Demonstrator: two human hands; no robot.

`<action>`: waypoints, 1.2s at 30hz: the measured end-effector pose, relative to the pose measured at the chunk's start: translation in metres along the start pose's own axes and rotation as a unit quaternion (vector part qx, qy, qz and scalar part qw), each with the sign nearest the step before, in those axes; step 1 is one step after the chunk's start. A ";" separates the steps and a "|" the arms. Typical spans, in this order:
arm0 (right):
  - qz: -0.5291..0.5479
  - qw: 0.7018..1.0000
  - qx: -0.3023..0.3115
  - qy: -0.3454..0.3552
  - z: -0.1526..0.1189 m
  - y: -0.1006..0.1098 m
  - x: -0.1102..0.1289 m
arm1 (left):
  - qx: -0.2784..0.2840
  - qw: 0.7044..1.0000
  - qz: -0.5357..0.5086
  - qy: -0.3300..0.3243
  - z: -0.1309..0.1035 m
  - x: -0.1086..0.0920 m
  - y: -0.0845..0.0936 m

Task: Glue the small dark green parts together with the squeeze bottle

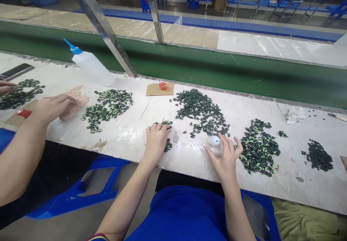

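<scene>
My left hand [156, 140] rests with bent fingers together over a little heap of dark green pieces [168, 146]; whatever its fingertips hold is hidden. Just right of it, my right hand [227, 155] is spread, thumb and forefinger on either side of a small white squeeze bottle [213, 140] with a blue tip. A gap shows between the thumb and the bottle. Behind the bottle spreads a pile of dark green, rod-shaped pieces [200, 110]. To the right of my right hand lies a pile of dark pieces with bright green spots [258, 148].
A red cup [162, 85] sits on cardboard [151, 90] at the back. A large white bottle [93, 67] leans near the metal post. On the left, a co-worker's hand [51, 107] touches pinkish bits [77, 103]. Crumpled tissue [295, 114] and another dark pile [320, 156] lie right.
</scene>
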State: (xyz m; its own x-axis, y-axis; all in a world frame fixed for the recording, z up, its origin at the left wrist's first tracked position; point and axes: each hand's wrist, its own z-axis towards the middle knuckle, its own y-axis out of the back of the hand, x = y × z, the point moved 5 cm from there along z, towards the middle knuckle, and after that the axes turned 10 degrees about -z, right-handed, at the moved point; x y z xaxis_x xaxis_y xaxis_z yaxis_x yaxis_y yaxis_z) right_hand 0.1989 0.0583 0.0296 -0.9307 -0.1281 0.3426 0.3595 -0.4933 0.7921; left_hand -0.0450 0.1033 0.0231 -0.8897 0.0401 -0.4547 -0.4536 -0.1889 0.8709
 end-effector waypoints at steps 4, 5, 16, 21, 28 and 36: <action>0.087 0.995 0.031 -0.037 0.005 -0.012 -0.003 | -0.011 0.998 -0.060 -0.033 -0.007 -0.003 0.001; 0.113 0.992 0.035 -0.052 0.005 -0.012 -0.004 | -0.005 0.995 -0.090 -0.044 -0.010 -0.006 0.000; 0.349 0.907 0.116 -0.204 -0.005 -0.004 0.000 | 0.012 0.980 -0.174 -0.091 -0.039 -0.037 -0.017; 0.412 0.868 0.100 -0.259 -0.011 -0.013 -0.006 | -0.046 0.979 -0.163 -0.116 -0.047 -0.034 -0.015; 0.436 0.835 0.080 -0.327 -0.015 -0.021 -0.007 | -0.048 0.982 -0.136 -0.119 -0.039 -0.036 -0.017; 0.361 0.882 0.084 -0.291 -0.015 -0.014 0.002 | -0.005 0.966 -0.224 -0.125 -0.041 -0.032 -0.022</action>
State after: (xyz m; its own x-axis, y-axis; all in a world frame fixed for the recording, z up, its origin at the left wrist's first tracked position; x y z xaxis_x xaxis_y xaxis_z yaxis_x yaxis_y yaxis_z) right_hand 0.1909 0.0517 0.0115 -0.2803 0.1310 0.9509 0.8950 -0.3225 0.3082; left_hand -0.0043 0.0660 0.0104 -0.5887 0.3550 -0.7263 -0.7973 -0.1065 0.5942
